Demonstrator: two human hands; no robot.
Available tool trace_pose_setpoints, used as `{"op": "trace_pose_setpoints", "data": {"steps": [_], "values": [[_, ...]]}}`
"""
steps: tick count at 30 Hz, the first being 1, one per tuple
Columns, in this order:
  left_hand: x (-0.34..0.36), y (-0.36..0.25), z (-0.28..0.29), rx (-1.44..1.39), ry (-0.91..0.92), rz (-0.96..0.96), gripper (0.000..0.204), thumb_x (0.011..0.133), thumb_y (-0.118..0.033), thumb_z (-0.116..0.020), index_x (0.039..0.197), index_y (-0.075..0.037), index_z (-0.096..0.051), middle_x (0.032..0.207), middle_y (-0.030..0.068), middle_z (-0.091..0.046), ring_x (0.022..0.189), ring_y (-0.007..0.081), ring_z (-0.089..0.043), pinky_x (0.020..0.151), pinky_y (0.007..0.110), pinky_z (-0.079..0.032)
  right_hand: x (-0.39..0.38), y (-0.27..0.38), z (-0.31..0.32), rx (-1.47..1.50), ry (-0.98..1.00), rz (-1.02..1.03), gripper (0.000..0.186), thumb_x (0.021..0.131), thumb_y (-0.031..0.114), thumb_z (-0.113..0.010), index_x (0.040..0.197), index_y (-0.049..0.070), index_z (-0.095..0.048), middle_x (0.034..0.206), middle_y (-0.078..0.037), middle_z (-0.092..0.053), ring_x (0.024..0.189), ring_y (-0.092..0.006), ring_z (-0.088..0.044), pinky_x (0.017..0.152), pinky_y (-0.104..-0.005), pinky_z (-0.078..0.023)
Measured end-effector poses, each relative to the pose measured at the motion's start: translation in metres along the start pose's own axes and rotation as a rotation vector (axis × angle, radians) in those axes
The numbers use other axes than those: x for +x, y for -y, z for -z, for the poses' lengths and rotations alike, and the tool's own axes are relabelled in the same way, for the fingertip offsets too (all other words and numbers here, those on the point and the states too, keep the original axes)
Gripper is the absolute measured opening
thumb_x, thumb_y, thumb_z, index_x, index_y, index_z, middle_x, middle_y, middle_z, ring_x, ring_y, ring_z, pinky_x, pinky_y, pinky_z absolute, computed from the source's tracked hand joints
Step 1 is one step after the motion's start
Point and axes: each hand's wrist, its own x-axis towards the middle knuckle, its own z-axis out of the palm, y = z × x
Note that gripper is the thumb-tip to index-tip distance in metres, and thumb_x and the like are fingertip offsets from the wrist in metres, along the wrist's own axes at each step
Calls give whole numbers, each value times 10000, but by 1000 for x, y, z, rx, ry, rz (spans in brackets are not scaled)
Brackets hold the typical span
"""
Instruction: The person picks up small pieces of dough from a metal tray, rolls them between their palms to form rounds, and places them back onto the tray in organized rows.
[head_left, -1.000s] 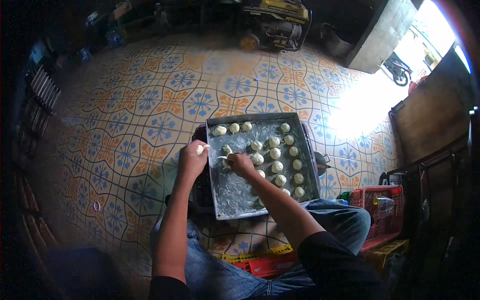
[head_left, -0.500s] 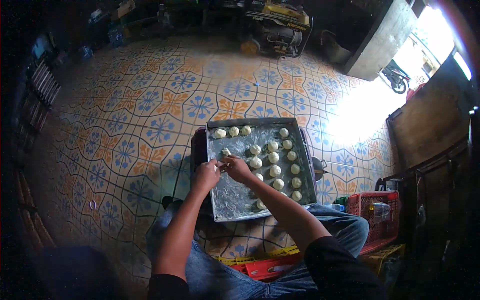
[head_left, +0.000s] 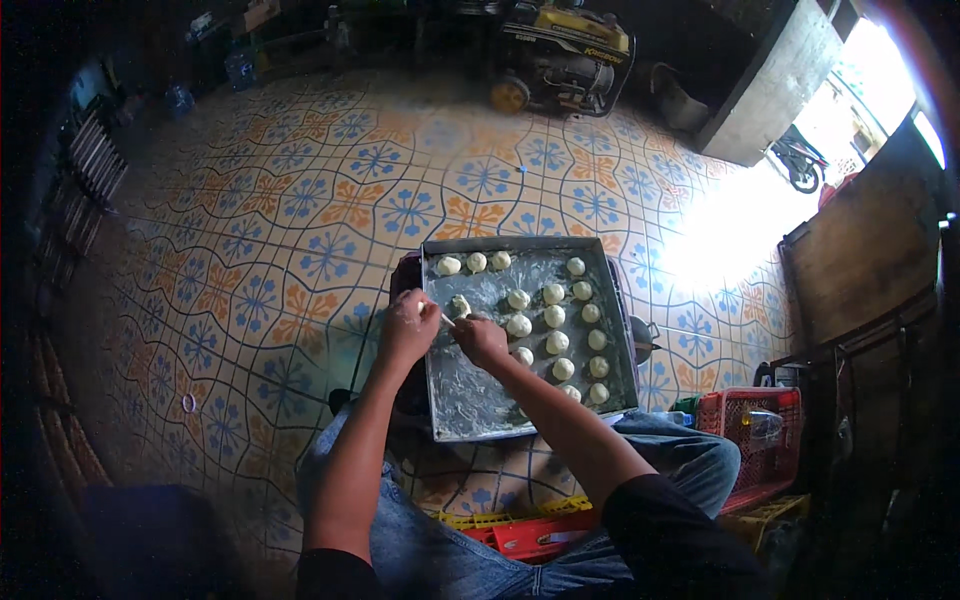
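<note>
A square metal tray (head_left: 470,400) with a floury grey bottom sits before me, holding several round dough balls (head_left: 557,343). Over its left edge is my left hand (head_left: 405,328), fingers closed, with a bit of pale dough (head_left: 421,307) showing at the fingertips. My right hand (head_left: 482,341), closed too, is above the tray just to the right. Between the two hands runs a thin pale strip (head_left: 446,319); whether it is stretched dough or a small tool I cannot tell. Just beyond the fingers lies a rougher dough lump (head_left: 460,305).
Under the tray is a dark purple support (head_left: 408,275). A red plastic crate (head_left: 740,440) stands right of my knee, and a red and yellow crate (head_left: 525,535) is beneath my legs. A generator (head_left: 565,60) stands far off on the patterned tile floor (head_left: 330,200), near an open door (head_left: 775,85).
My left hand has risen and tilted away from the right hand, so the thin pale strip between them shows more. The whole view has shifted slightly.
</note>
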Motion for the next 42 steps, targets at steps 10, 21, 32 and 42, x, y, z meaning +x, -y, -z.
{"op": "trace_pose_setpoints", "data": {"steps": [10, 21, 32, 42], "values": [[10, -24, 5, -1041, 203, 453, 264, 1002, -284, -614, 1060, -27, -588, 1010, 101, -697, 949, 186, -682, 886, 352, -559, -18, 20, 28, 496, -214, 142, 681, 914, 360, -576, 1540, 239, -338, 1332, -146, -548, 1099, -343, -632, 888, -458, -526], [-47, -109, -43, -246, 22, -272, 436, 1060, -178, -425, 1492, -134, -464, 1609, 145, -343, 1524, 340, -219, 1230, 478, -155, -43, 45, 93, 1989, 117, -153, 677, 1048, 584, -342, 1550, 131, -350, 1516, -94, -458, 1374, -288, -452, 1140, -401, -344], [-55, -114, -22, -189, -27, -21, 550, 1085, -324, -325, 1557, -41, -320, 1632, 177, -276, 1541, 301, -174, 1239, 476, -99, -104, 78, 87, 1807, 122, -130, 576, 1089, 340, -309, 1585, 55, -242, 1617, -49, -289, 1458, -166, -319, 1161, -291, -309], [-60, -161, -35, -241, 11, -389, 587, 1005, -276, -476, 1508, 12, -390, 1563, 244, -370, 1511, 394, -233, 1231, 521, -118, -124, 35, 121, 2037, 176, -220, 598, 1082, 443, -315, 1499, 19, -377, 1486, -142, -475, 1364, -274, -470, 1104, -350, -394]]}}
